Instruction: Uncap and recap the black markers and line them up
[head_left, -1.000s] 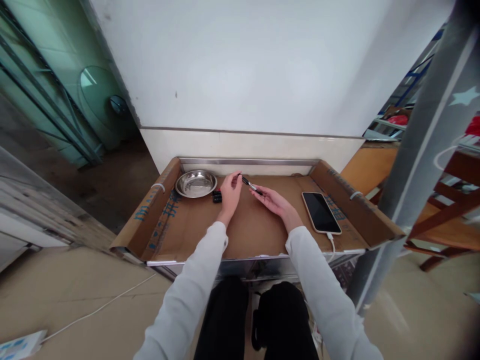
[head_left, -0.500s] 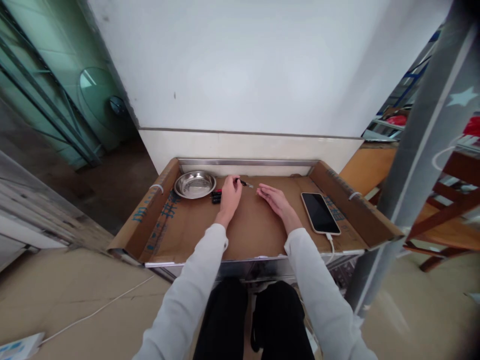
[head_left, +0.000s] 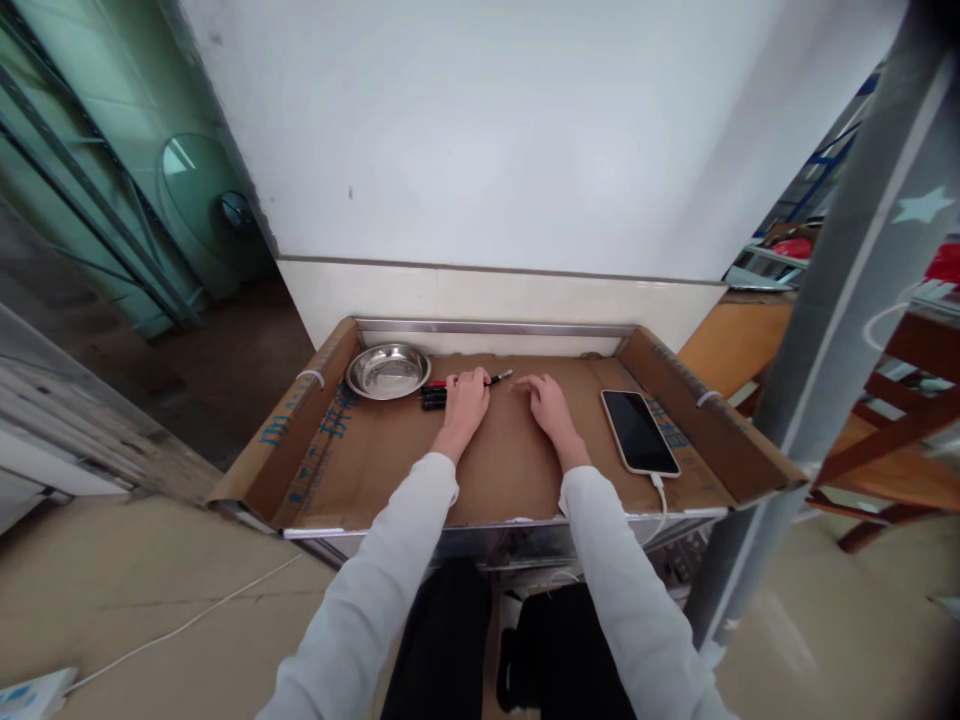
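Observation:
My left hand (head_left: 466, 402) is low over the cardboard with its fingers bent together. A thin black pen (head_left: 501, 377) with a pale tip sticks out to the right from under its fingers. Right behind that hand, several black pens (head_left: 433, 398) and a bit of red lie side by side, partly hidden by it. My right hand (head_left: 552, 408) is a short way right of the pen's tip. Its forefinger reaches out to the left, the others curl loosely, and nothing shows in it.
A round steel dish (head_left: 388, 372) stands at the back left of the cardboard-lined tabletop (head_left: 510, 470). On the right lies a phone (head_left: 640, 433) with a white cable (head_left: 661, 500) plugged in. Folded cardboard sides (head_left: 712, 425) rise at both ends. A grey post (head_left: 810, 330) stands close on the right.
My left hand has come down towards the cardboard and its fingers cover more of the pen. My right hand has drawn its fingers in from a flat, stretched shape.

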